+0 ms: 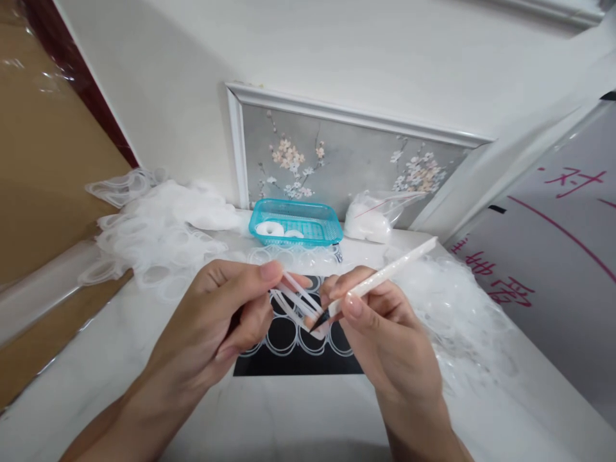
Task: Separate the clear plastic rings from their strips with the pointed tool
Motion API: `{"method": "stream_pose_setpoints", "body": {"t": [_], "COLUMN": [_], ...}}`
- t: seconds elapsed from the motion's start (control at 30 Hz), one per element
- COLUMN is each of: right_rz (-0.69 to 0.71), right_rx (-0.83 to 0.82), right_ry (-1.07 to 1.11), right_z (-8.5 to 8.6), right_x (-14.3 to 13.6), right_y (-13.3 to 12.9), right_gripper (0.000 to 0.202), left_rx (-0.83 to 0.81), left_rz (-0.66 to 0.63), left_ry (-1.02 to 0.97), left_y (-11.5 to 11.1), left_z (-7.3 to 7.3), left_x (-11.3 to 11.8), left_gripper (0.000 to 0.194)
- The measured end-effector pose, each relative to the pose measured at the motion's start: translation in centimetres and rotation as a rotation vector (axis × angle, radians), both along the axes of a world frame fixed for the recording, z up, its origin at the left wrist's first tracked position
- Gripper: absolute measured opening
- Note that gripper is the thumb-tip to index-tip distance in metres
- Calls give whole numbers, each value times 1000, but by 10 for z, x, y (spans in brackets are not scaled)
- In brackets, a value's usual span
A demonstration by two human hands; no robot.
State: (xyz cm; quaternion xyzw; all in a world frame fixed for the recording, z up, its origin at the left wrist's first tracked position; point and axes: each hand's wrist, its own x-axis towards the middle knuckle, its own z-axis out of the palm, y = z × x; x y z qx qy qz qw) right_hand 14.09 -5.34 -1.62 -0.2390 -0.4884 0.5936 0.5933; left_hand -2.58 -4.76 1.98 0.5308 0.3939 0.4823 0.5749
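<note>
My left hand (235,305) is closed, pinching a translucent white plastic ring piece (294,296) between thumb and fingers. In my right hand (385,327) is a slim white-handled craft knife (385,273), held like a pen, with its pointed black blade angled down to the left. The blade tip lies against or just in front of the lower end of the ring piece; contact is hard to make out. Below both hands, a black mat (293,366) carries a sheet of joined translucent rings (280,337). My fingers hide part of the ring piece.
A turquoise plastic basket (332,224) holding white rings stands behind the mat. To its right sits a clear bag of white material (368,221). Heaps of translucent ring sheets lie on the left (158,224) and right (447,308). A whiteboard (568,256) borders the right side.
</note>
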Motion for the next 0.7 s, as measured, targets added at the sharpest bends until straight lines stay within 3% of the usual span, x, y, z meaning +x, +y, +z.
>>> {"method": "stream_pose_setpoints", "body": {"t": [0.17, 0.37, 0.57, 0.7], "right_rz": [11, -36, -97, -67], "right_rx": [9, 25, 1, -39], "right_ry": [-4, 3, 64, 87], "right_z": [-3, -4, 0, 3], "right_x": [1, 0, -1, 0], "right_y": [-2, -3, 0, -1], "right_gripper": [6, 5, 2, 4], "left_rx": [15, 66, 89, 129], "left_rz": [-9, 7, 104, 172], "left_ry": [-40, 30, 122, 128], "left_y": [0, -2, -5, -6], "left_z": [1, -1, -10, -11], "left_x": [-1, -4, -5, -3], "left_gripper": [42, 62, 47, 53]}}
